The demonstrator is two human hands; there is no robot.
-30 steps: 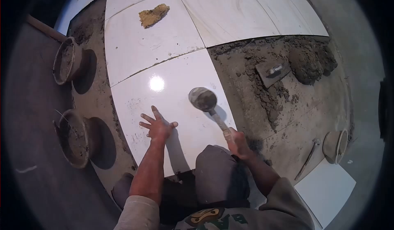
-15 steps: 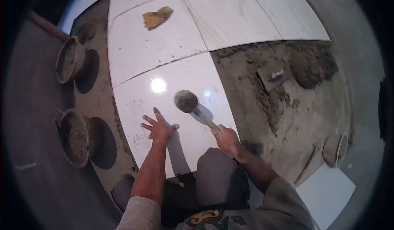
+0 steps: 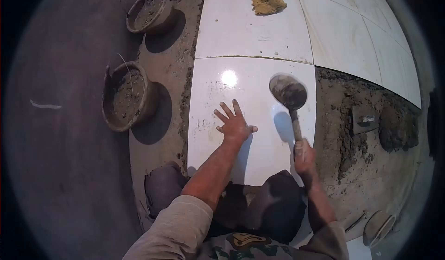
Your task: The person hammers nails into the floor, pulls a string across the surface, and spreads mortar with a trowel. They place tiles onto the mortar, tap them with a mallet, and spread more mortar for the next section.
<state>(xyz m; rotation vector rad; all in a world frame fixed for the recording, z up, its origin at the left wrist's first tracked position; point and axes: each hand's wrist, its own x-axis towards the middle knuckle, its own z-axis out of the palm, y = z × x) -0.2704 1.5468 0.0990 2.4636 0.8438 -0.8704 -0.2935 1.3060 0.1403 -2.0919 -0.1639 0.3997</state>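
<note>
My left hand point(image 3: 235, 129) lies on a glossy white floor tile point(image 3: 211, 153), fingers spread out. In my right hand point(image 3: 304, 157) is the handle of a mallet with a round, dark, dirt-smeared head point(image 3: 289, 92). The head hangs over the tile's far right part, its shadow lying apart from it, and its edges are blurred by motion. A laid white tile point(image 3: 245, 33) adjoins the far edge of this one, with a crumpled yellow sponge point(image 3: 269, 6) on top.
Two tubs of wet mortar, a nearer one point(image 3: 125, 98) and a farther one point(image 3: 149, 10), stand at left. On the right are a mortar bed point(image 3: 343, 130), a trowel point(image 3: 365, 120) and a mortar heap point(image 3: 397, 128). A round container point(image 3: 378, 227) lies near a loose white tile point(image 3: 359, 250).
The mallet has shifted from the tile's middle toward its far right part. My left hand stays spread on the tile. The camera view has turned, moving the surroundings across the picture.
</note>
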